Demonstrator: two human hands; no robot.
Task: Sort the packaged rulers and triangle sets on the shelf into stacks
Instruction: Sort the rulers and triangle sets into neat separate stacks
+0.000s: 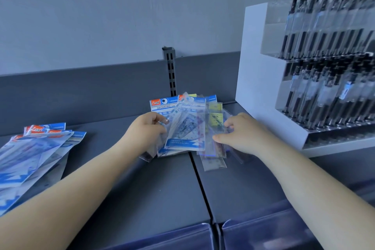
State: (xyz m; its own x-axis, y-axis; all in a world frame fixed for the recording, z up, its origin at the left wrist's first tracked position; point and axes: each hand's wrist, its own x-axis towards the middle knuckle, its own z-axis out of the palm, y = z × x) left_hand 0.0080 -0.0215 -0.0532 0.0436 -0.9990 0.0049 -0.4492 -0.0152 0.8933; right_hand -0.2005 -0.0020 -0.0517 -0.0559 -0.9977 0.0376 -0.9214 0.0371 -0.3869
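Observation:
A mixed pile lies at the middle back of the grey shelf (142, 189). It holds blue-and-white geometric set packs (180, 128) and clear-sleeved rulers (212, 144). My left hand (148, 130) grips the left side of a geometric set pack, thumb on top. My right hand (241, 134) holds the right edge of the clear ruler sleeves, fingers curled onto them. A loose stack of the same blue-and-white packs (30, 154) fans out at the shelf's far left.
A white tiered display rack (263, 87) full of black pens in clear sleeves stands at the right, close to my right hand. A slotted upright post (169, 67) rises at the shelf's back wall. Blue label strips (182, 237) line the front edge.

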